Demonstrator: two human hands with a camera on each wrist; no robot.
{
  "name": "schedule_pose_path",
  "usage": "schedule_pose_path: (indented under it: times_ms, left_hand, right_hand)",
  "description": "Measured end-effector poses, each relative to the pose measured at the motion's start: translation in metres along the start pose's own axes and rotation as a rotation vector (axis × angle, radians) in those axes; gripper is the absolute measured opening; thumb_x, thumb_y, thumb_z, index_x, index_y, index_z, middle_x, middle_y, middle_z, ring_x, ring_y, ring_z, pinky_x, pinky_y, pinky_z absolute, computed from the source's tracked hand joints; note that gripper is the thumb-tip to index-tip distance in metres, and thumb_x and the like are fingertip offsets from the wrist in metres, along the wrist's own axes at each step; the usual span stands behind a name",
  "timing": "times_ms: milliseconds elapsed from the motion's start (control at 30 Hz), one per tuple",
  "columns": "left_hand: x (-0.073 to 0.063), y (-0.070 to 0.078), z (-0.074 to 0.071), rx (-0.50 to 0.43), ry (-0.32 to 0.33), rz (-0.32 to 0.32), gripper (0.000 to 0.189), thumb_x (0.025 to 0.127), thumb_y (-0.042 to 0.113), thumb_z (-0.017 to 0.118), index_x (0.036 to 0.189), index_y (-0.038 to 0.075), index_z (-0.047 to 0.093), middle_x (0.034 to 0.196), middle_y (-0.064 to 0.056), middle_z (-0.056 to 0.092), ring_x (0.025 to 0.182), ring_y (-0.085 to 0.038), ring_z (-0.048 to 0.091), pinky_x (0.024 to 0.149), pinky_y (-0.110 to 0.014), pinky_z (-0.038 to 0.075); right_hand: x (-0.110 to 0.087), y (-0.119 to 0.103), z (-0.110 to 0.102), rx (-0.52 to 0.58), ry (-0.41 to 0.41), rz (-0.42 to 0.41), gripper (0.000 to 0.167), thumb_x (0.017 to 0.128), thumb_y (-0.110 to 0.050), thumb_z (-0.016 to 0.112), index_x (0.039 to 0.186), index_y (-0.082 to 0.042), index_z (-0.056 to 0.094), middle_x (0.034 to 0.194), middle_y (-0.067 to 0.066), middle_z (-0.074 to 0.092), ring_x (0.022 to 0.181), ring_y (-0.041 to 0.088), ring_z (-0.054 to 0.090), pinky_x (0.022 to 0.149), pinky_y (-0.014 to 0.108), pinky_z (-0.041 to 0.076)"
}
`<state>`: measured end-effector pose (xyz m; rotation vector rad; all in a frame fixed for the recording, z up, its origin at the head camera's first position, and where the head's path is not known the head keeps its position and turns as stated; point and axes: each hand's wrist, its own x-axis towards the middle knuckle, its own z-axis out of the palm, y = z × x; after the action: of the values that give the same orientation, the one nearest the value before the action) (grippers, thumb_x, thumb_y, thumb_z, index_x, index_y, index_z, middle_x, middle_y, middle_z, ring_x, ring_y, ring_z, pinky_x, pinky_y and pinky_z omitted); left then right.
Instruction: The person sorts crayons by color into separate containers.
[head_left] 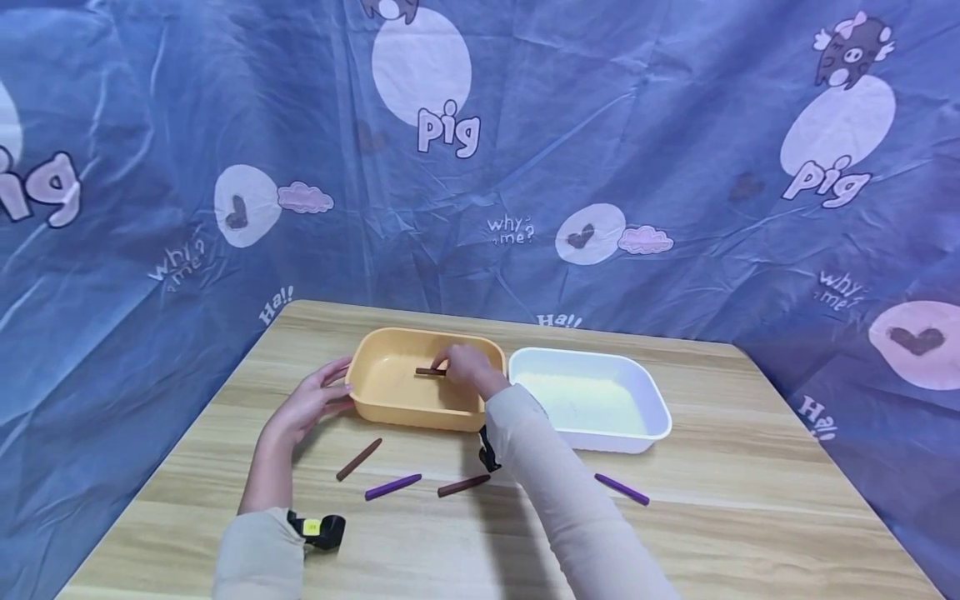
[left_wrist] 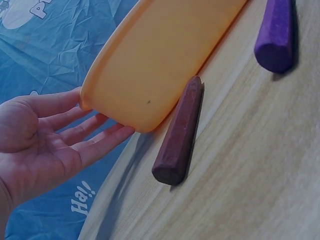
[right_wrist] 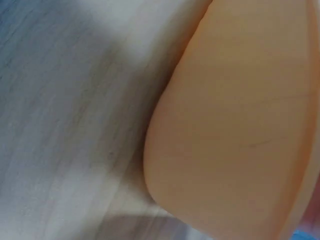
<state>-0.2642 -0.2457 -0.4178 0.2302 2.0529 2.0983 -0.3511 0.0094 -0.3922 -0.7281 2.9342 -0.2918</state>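
My right hand (head_left: 467, 367) reaches down into the orange bin (head_left: 420, 419) and pinches a brown crayon (head_left: 429, 372) over its floor. In the right wrist view the bin's outer wall (right_wrist: 230, 130) fills much of the frame, and that hand is almost wholly hidden. With fingers extended, my left hand (head_left: 313, 402) touches the bin's left end; the left wrist view has the fingertips (left_wrist: 127, 130) against the outer wall and rim. On the table in front lie a brown crayon (head_left: 359, 459), a purple crayon (head_left: 393, 487) and another brown crayon (head_left: 463, 486).
A white bin (head_left: 600, 440) stands right beside the orange one. One more purple crayon (head_left: 622, 489) lies in front of it. The wooden table (head_left: 757, 467) backs onto a blue printed cloth (head_left: 525, 167), which also hangs along both sides.
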Motion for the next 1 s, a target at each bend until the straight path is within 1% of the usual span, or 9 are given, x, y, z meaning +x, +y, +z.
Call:
schedule_pose_path:
  times_ms: [333, 433, 500, 567, 633, 700, 867, 1000]
  left_hand:
    - [0.0, 0.0, -0.001, 0.006, -0.005, 0.007, 0.06, 0.093, -0.004, 0.042, 0.144, -0.006, 0.01, 0.144, -0.029, 0.015, 0.124, -0.045, 0.03, 0.098, -0.047, 0.035]
    - [-0.001, 0.001, -0.002, 0.004, -0.004, 0.007, 0.059, 0.093, -0.004, 0.041, 0.143, -0.006, 0.01, 0.144, -0.029, 0.015, 0.124, -0.045, 0.029, 0.098, -0.048, 0.035]
    - [0.0, 0.001, -0.002, 0.006, -0.004, 0.007, 0.06, 0.093, -0.004, 0.042, 0.144, -0.006, 0.01, 0.144, -0.029, 0.015, 0.124, -0.045, 0.029, 0.098, -0.048, 0.035]
    - [0.0, 0.001, -0.002, 0.004, -0.007, 0.008, 0.06, 0.093, -0.004, 0.042, 0.143, -0.006, 0.01, 0.144, -0.029, 0.015, 0.124, -0.045, 0.029, 0.098, -0.048, 0.035]
    - [0.0, 0.0, -0.002, 0.005, -0.01, 0.008, 0.06, 0.093, -0.004, 0.042, 0.143, -0.006, 0.01, 0.144, -0.03, 0.014, 0.124, -0.045, 0.029, 0.098, -0.047, 0.036]
    - [0.0, 0.0, -0.002, 0.005, -0.012, 0.008, 0.06, 0.093, -0.004, 0.042, 0.144, -0.006, 0.01, 0.144, -0.03, 0.014, 0.124, -0.045, 0.029, 0.097, -0.047, 0.036]
    - [0.0, -0.001, -0.002, 0.001, -0.01, 0.007, 0.06, 0.092, -0.005, 0.042, 0.143, -0.006, 0.01, 0.145, -0.029, 0.014, 0.125, -0.045, 0.029, 0.097, -0.046, 0.037]
    - [0.0, -0.002, -0.001, -0.009, -0.007, 0.002, 0.06, 0.092, -0.005, 0.042, 0.144, -0.006, 0.011, 0.145, -0.029, 0.015, 0.125, -0.045, 0.029, 0.097, -0.046, 0.037]
  right_hand:
    - [-0.002, 0.003, 0.004, 0.013, 0.001, -0.012, 0.042, 0.078, 0.006, 0.053, 0.1, -0.023, 0.073, 0.092, -0.003, 0.068, 0.091, 0.015, 0.06, 0.063, 0.027, 0.047]
    - [-0.002, 0.006, 0.005, 0.024, 0.008, -0.008, 0.039, 0.081, 0.005, 0.053, 0.103, -0.022, 0.072, 0.101, -0.001, 0.067, 0.09, 0.015, 0.057, 0.06, 0.026, 0.045]
    - [-0.004, 0.007, 0.003, 0.046, 0.02, -0.014, 0.037, 0.083, 0.004, 0.053, 0.105, -0.02, 0.071, 0.103, 0.002, 0.066, 0.086, 0.015, 0.055, 0.058, 0.025, 0.043]
    - [-0.006, 0.008, 0.001, 0.068, 0.035, -0.04, 0.037, 0.083, 0.006, 0.052, 0.106, -0.016, 0.071, 0.101, 0.004, 0.066, 0.081, 0.016, 0.054, 0.056, 0.024, 0.041]
    - [-0.008, 0.008, -0.002, 0.093, 0.056, -0.083, 0.037, 0.081, 0.009, 0.054, 0.106, -0.013, 0.07, 0.095, 0.006, 0.066, 0.079, 0.016, 0.055, 0.056, 0.023, 0.042]
    - [-0.011, 0.007, -0.006, 0.101, 0.071, -0.13, 0.038, 0.079, 0.011, 0.056, 0.107, -0.011, 0.069, 0.091, 0.006, 0.066, 0.08, 0.016, 0.058, 0.058, 0.022, 0.044]
    - [-0.021, 0.0, -0.016, 0.095, 0.129, -0.242, 0.036, 0.078, 0.009, 0.061, 0.107, -0.009, 0.068, 0.094, 0.007, 0.067, 0.085, 0.017, 0.061, 0.064, 0.025, 0.049]
    - [-0.035, -0.007, -0.023, 0.103, 0.2, -0.332, 0.034, 0.076, 0.008, 0.063, 0.105, -0.008, 0.069, 0.093, 0.009, 0.066, 0.081, 0.018, 0.061, 0.066, 0.027, 0.049]
